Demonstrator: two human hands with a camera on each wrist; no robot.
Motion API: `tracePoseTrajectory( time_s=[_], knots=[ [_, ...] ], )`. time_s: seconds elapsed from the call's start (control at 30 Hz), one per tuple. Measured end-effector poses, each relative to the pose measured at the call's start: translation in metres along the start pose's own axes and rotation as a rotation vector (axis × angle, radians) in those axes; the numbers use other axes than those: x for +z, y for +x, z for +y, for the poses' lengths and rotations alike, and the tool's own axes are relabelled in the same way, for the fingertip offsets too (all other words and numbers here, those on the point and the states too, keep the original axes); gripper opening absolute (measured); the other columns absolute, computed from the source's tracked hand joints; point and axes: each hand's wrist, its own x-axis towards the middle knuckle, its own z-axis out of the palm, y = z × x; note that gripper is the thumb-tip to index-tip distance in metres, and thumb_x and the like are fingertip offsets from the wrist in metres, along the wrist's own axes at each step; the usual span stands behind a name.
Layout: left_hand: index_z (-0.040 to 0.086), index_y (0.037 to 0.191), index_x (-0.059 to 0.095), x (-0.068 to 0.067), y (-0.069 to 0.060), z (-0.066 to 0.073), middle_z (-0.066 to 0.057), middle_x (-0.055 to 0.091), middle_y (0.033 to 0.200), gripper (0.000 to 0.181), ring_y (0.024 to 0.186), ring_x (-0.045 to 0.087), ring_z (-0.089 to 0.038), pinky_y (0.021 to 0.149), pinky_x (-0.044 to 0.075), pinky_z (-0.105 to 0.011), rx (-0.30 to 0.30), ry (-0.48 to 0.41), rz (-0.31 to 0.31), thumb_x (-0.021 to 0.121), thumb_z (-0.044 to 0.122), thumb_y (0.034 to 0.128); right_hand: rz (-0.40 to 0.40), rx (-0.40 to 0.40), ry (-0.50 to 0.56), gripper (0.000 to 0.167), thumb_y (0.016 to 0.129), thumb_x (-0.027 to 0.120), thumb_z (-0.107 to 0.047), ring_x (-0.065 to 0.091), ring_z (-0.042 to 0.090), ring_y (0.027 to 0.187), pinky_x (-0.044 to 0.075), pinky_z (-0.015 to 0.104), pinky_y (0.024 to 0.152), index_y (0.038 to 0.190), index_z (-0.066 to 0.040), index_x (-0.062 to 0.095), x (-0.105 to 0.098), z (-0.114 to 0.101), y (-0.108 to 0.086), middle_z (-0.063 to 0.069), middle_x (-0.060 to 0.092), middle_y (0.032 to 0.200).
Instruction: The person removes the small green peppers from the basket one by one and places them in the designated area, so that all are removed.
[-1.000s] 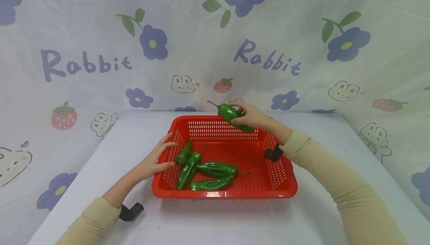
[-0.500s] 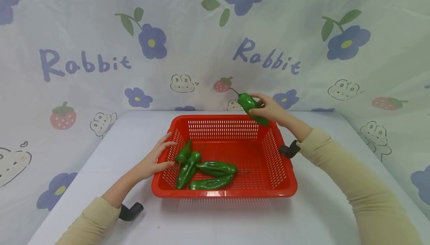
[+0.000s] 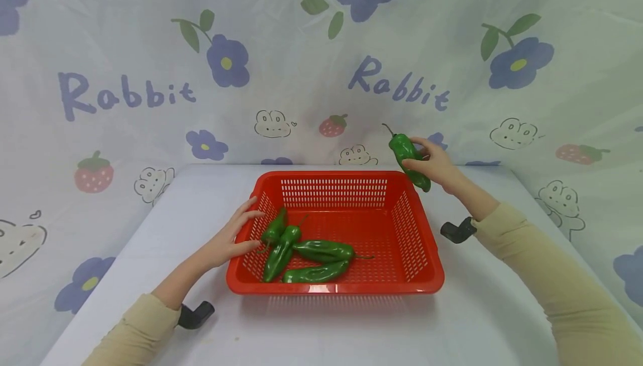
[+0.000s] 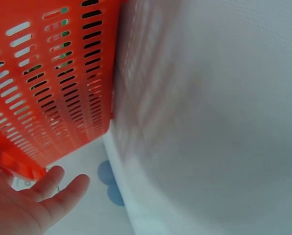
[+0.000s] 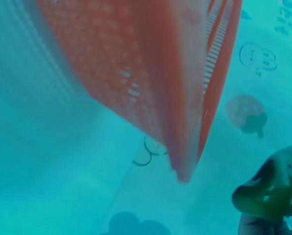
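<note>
My right hand pinches a green pepper just beyond the back right corner of the red basket; the pepper's stem points up and left. In the right wrist view that pepper shows at the lower right, beside the basket. My left hand rests on the basket's left rim, fingers spread and fairly straight. Several green peppers lie in the left and front part of the basket. In the left wrist view, the left hand's fingers show below the basket's slotted wall.
The basket stands on a white-covered table. Behind it hangs a cloth printed with flowers, strawberries, rabbits and the word Rabbit. A black wrist device is on each arm, the right one beside the basket's right side.
My right hand has moved right with the pepper, from above the basket's back rim to past its back right corner. The left hand and the peppers in the basket have stayed in place.
</note>
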Motion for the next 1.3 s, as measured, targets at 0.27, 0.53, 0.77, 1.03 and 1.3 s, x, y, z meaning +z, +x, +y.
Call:
tracePoseTrajectory(
  time_s=[0.27,0.53,0.77,1.03,1.3],
  knots=[
    [0.001,0.128,0.041,-0.001,-0.001,-0.001,-0.018,0.008,0.15,0.054,0.133,0.013,-0.046,0.083,0.049,-0.052,-0.003,0.018,0.006,0.061,0.019,0.0817,0.057,0.011,0.01,0.067,0.089,0.055,-0.028,0.045,0.04,0.107,0.044,0.056,0.089,0.144,-0.008,0.022,-0.01,0.012,-0.013,0.028,0.043,0.12],
    [0.002,0.128,0.041,-0.001,-0.001,-0.001,-0.017,0.008,0.15,0.053,0.133,0.012,-0.046,0.085,0.046,-0.055,-0.005,0.019,0.011,0.061,0.019,0.0821,0.115,-0.002,-0.018,0.069,0.09,0.054,-0.033,0.048,0.037,0.101,0.048,0.051,0.083,0.144,-0.004,0.022,-0.014,0.036,-0.018,0.028,0.047,0.112],
    [0.002,0.128,0.04,0.0,-0.001,0.0,-0.017,0.007,0.15,0.053,0.133,0.011,-0.046,0.085,0.047,-0.054,-0.01,0.003,0.012,0.061,0.019,0.0822,0.13,0.048,-0.047,0.072,0.09,0.054,-0.036,0.048,0.041,0.106,0.047,0.055,0.085,0.143,-0.001,0.022,-0.011,0.054,-0.023,0.03,0.047,0.116],
    [0.002,0.129,0.04,0.0,-0.001,0.0,-0.016,0.007,0.15,0.053,0.133,0.012,-0.046,0.084,0.048,-0.052,-0.01,-0.001,0.016,0.061,0.018,0.0825,0.151,0.081,-0.061,0.071,0.09,0.052,-0.038,0.048,0.042,0.104,0.047,0.054,0.083,0.142,0.0,0.022,-0.005,0.076,-0.026,0.032,0.045,0.118],
    [0.002,0.129,0.04,0.0,-0.001,0.0,-0.016,0.007,0.151,0.053,0.133,0.012,-0.045,0.084,0.048,-0.052,-0.015,0.002,0.015,0.061,0.018,0.0826,0.15,0.128,-0.077,0.071,0.09,0.052,-0.037,0.051,0.043,0.102,0.048,0.052,0.082,0.141,0.003,0.022,0.001,0.096,-0.031,0.034,0.047,0.116]
  ],
)
